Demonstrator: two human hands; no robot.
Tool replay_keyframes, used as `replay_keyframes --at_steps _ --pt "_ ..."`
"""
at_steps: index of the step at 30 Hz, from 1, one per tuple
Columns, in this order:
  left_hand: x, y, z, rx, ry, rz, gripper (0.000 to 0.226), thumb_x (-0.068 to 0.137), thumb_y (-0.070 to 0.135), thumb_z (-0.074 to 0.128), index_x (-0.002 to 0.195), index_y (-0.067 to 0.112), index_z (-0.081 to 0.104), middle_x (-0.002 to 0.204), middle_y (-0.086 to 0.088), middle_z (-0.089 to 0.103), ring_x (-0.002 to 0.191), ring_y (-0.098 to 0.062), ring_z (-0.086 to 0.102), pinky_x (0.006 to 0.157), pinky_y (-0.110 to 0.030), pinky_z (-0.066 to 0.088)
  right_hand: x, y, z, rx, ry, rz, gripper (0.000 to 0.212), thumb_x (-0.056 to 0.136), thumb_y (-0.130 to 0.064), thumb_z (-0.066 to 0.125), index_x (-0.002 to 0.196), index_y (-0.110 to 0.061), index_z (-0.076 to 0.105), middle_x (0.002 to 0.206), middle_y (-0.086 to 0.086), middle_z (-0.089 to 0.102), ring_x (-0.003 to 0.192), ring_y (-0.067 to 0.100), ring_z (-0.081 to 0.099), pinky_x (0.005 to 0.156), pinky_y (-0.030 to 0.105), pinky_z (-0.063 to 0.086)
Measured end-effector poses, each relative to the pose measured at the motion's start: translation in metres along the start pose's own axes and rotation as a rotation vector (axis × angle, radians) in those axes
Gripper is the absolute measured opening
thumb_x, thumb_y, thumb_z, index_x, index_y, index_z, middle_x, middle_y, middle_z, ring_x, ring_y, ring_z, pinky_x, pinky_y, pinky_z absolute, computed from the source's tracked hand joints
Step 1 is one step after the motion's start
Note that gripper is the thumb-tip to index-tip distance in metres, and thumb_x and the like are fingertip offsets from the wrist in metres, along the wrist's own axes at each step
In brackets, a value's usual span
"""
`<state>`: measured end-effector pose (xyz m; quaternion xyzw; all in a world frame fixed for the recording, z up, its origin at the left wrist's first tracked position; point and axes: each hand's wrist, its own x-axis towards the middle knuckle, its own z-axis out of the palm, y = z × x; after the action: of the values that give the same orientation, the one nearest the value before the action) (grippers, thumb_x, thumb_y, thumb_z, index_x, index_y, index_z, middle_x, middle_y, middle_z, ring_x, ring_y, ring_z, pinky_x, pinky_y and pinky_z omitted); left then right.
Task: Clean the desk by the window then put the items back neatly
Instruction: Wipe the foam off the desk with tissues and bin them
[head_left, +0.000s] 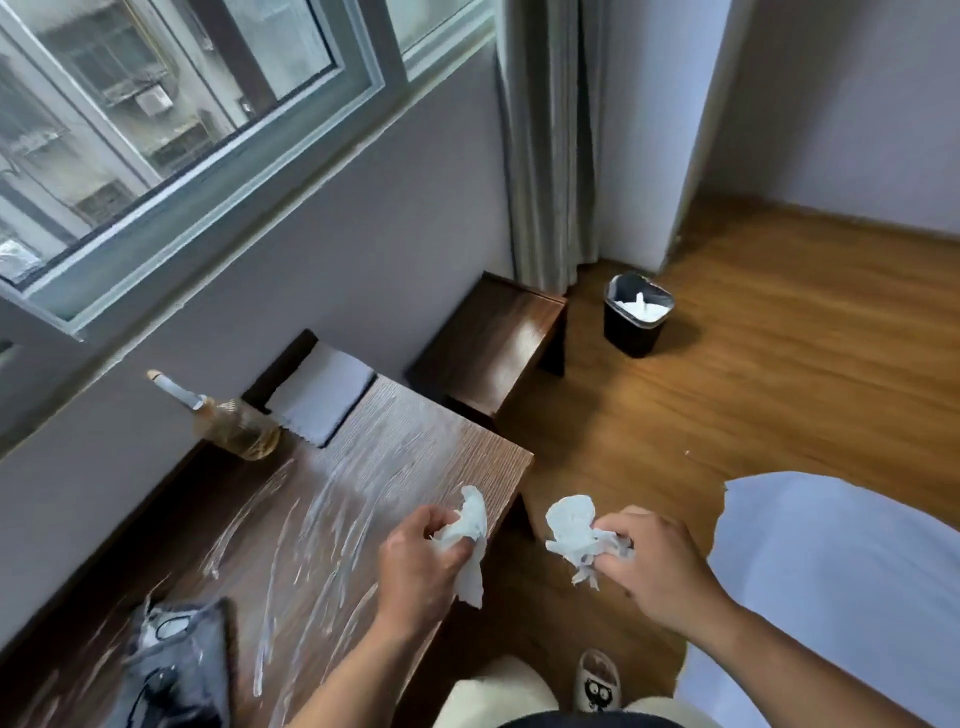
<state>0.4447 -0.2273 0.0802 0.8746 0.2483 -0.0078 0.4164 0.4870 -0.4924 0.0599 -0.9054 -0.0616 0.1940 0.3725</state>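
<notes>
Clutching tissue, left hand over desk; right hand clutching wad.

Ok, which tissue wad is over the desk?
The left wad, gripped by the left hand above the desk corner; the right wad, in the right hand, hangs over the floor.

Over the streaked wooden desk below the window, the left hand grips a crumpled tissue and the right hand pinches another wad. A glass bottle stands by the wall; a black bin sits on the floor.
</notes>
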Motion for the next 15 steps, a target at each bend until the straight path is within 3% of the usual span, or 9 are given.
replay_keyframes --at_steps 3,5,9,11,13,15 --pt "0.022 0.030 0.027 0.033 -0.091 0.037 0.016 0.078 0.020 0.082 0.085 0.027 0.070 0.079 0.009 0.068 0.068 -0.003 0.062 0.051 -0.013 0.041 0.006 0.022 -0.025 0.037 0.036 0.075 0.015 0.083 -0.032 0.071 0.098 -0.034 0.071 0.086 -0.017 0.060 0.078 0.008 0.060 0.058 0.018 0.045" --pt "0.038 0.049 0.045 0.075 -0.143 0.070 0.013 0.080 0.023 0.080 0.087 0.028 0.069 0.081 0.009 0.068 0.071 -0.007 0.063 0.057 -0.019 0.042 0.012 0.034 -0.041 0.047 0.067 0.118 0.013 0.084 -0.031 0.071 0.097 -0.034 0.072 0.084 -0.015 0.059 0.076 0.009 0.059 0.057 0.019 0.043" --pt "0.075 0.087 0.081 0.072 -0.212 0.136 0.016 0.080 0.022 0.080 0.084 0.030 0.067 0.080 0.009 0.068 0.070 -0.006 0.064 0.055 -0.019 0.049 0.030 0.051 -0.073 0.068 0.126 0.188 0.012 0.084 -0.027 0.072 0.095 -0.031 0.072 0.084 -0.009 0.060 0.078 0.013 0.060 0.064 0.027 0.048" --pt "0.095 0.106 0.099 0.060 -0.247 0.156 0.018 0.079 0.021 0.081 0.083 0.030 0.066 0.081 0.009 0.068 0.071 -0.008 0.066 0.058 -0.027 0.057 0.044 0.058 -0.090 0.071 0.150 0.214 0.011 0.084 -0.026 0.073 0.095 -0.028 0.073 0.085 -0.007 0.061 0.080 0.016 0.061 0.069 0.032 0.052" --pt "0.117 0.123 0.116 0.041 -0.277 0.166 0.018 0.079 0.020 0.082 0.083 0.029 0.066 0.082 0.009 0.068 0.072 -0.012 0.067 0.060 -0.036 0.060 0.061 0.064 -0.106 0.080 0.159 0.234 0.015 0.084 -0.027 0.074 0.098 -0.030 0.073 0.086 -0.008 0.060 0.079 0.015 0.061 0.068 0.027 0.050" --pt "0.144 0.139 0.132 0.024 -0.288 0.187 0.019 0.078 0.019 0.082 0.083 0.029 0.067 0.080 0.009 0.068 0.068 -0.012 0.067 0.056 -0.033 0.058 0.081 0.069 -0.122 0.078 0.173 0.253 0.016 0.083 -0.026 0.075 0.098 -0.032 0.073 0.083 -0.008 0.059 0.076 0.013 0.059 0.065 0.025 0.049"
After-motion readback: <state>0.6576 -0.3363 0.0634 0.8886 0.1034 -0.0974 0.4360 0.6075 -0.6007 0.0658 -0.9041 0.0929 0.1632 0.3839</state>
